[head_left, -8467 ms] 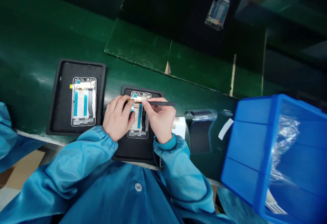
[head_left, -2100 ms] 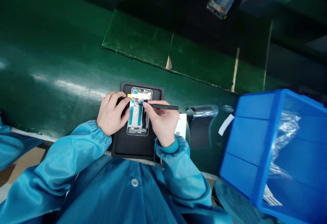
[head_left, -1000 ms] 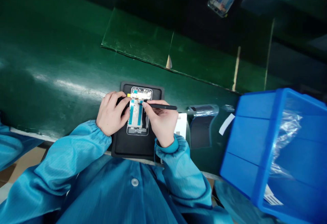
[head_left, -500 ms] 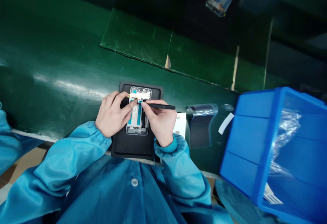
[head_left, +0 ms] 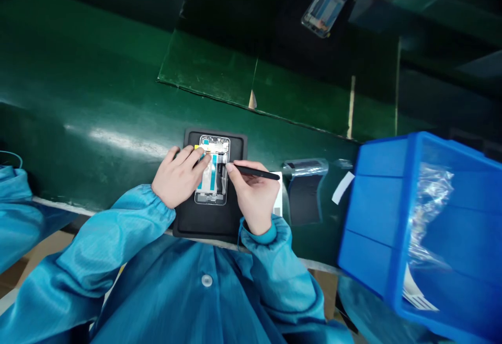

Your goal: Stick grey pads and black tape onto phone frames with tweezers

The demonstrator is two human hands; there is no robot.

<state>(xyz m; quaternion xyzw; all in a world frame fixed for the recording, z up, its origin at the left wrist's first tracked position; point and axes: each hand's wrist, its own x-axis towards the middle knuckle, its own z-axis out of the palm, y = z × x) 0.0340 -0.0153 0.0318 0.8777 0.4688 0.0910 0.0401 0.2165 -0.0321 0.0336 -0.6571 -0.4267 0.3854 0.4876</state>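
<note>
Your phone frame (head_left: 212, 170) lies flat on the black mat (head_left: 207, 225), between your hands, its long axis running away from you. Your left hand (head_left: 178, 175) is the nearer to it: its fingers (head_left: 198, 155), held close together, rest on the frame's far left corner area. Your right hand (head_left: 254, 200) sits just beside the right edge, its fingers (head_left: 235, 169) pinching black tweezers (head_left: 257, 172) angled toward that edge. You cannot tell whether the tip touches the frame.
</note>
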